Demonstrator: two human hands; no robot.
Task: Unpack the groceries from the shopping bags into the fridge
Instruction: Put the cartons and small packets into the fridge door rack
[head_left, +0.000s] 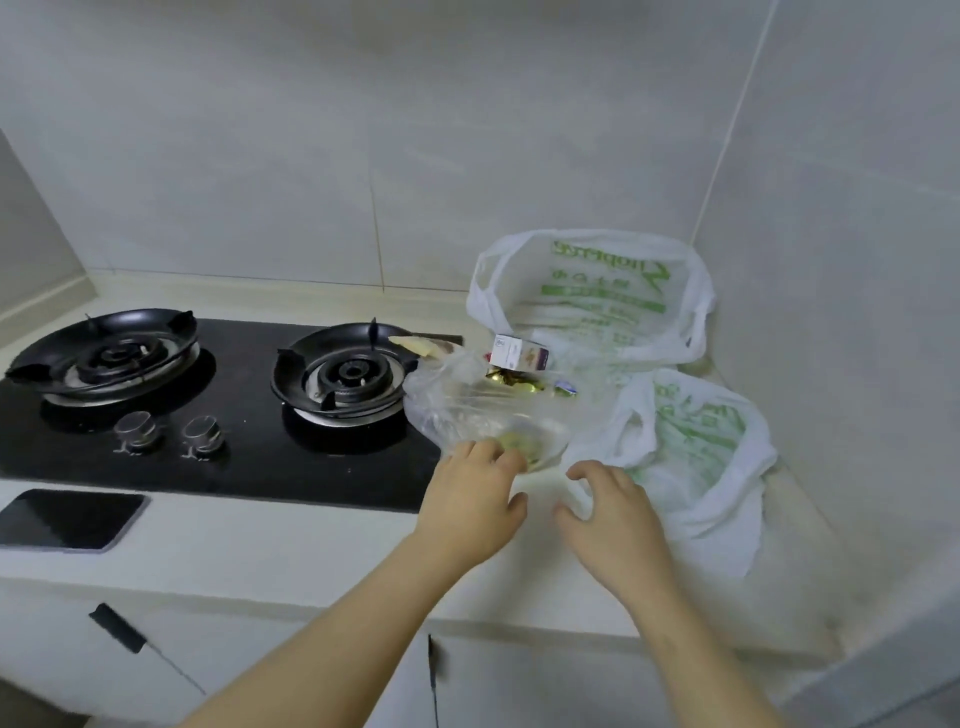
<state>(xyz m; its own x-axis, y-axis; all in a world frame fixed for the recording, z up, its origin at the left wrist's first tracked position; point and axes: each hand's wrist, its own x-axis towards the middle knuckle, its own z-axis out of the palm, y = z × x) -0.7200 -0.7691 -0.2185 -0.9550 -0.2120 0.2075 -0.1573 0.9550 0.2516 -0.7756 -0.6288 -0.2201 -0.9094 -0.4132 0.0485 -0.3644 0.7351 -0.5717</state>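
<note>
Two hands reach over the countertop toward a clear plastic bag, which lies just beyond them between the gas hob and the shopping bags, its left edge draped over the hob's black glass beside the right burner. The left hand is the nearer one: its fingers bend down onto the bag's near rim, touching the film, but the tips are hidden, so whether they pinch it or only rest on it cannot be told. The right hand hovers just to the right of the bag, apart from it, fingers spread and loosely curled around nothing. The bag's long axis runs roughly left to right across the reach, so a two-handed lift would probably need the right hand to move forward and left to its right end. The bag is thin, crumpled and slack, with a yellow-green lump sagging at the near edge, right by the left fingers. Behind it lie a small carton and gold-wrapped pieces. The far shopping bag and the near shopping bag, white with green print, look collapsed. No fridge is in view.
</note>
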